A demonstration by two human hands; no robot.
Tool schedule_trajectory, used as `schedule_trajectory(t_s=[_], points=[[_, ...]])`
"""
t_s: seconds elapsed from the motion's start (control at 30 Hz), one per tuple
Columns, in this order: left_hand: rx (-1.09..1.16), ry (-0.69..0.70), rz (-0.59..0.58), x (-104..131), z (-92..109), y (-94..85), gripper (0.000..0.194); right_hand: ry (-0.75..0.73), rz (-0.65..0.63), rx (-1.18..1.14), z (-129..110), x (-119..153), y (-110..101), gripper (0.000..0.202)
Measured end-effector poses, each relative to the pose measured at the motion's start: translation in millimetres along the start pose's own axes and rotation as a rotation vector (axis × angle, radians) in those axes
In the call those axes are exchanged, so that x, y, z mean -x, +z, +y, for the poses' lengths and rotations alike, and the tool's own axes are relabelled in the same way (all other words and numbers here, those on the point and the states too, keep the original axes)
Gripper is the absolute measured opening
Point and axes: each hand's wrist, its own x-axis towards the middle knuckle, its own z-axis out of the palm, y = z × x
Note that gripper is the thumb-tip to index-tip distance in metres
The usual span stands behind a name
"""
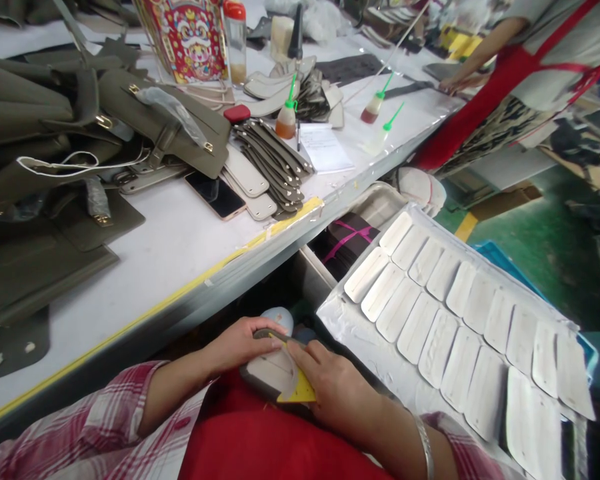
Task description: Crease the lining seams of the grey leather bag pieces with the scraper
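Two bare hands at 6 o'clock, both busy on one leather piece point(260, 377): curved outline, dark rim, pale matte face, held low just above a smooth red apron point(285, 443). Left hand point(253, 343): thumb and fingers nearly together, pinching the dark upper edge. Right hand point(337, 380): fingers bent in a narrow hold on a thin, flat yellow sheet point(300, 392) with a pointed corner, laid against the pale face; its thumb is hidden, so cannot tell how that sits. Shiny metal bracelet point(425, 440) on right wrist; plaid sleeves point(87, 417), wrinkled cloth.

At 4 o'clock, a white-covered board point(350, 327) with rows of pale, round-cornered panels point(435, 343), flat, faintly streaked. Near 3 o'clock, dark bundle point(343, 248) tied in glossy pink ribbon.

White table point(155, 247), yellow tape along edge. On it, 9 to 10 o'clock: olive leather bags point(165, 123), smooth, heaped, brassy fittings. 10 o'clock: glassy black phone point(215, 195). Toward 11: fanned stack of slim dark straps point(275, 167). 12 o'clock: squat bottle point(286, 123), amber liquid, green spout. 2 o'clock: co-worker's hand point(455, 83) at table edge.
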Motion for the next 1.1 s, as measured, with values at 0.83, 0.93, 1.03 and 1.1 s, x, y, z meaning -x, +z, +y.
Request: schedule_trajectory(t_s=[0.83, 0.93, 1.03, 1.1], points=[[-0.124, 0.017, 0.162, 2.0, 9.8, 13.9, 0.027, -0.105, -0.019, 0.187, 10.2, 0.7, 8.5, 0.077], [-0.117, 0.019, 0.161, 2.6, 9.3, 15.1, 0.027, -0.124, -0.003, 0.129, 12.3, 1.0, 8.1, 0.078], [-0.182, 0.047, 0.183, 4.9, 10.3, 16.8, 0.025, -0.126, 0.046, 0.275, 8.9, 2.4, 16.1, 0.070], [-0.218, 0.056, 0.195, 6.2, 10.7, 17.7, 0.024, -0.141, 0.094, 0.395, 5.5, 3.1, 22.3, 0.063]])
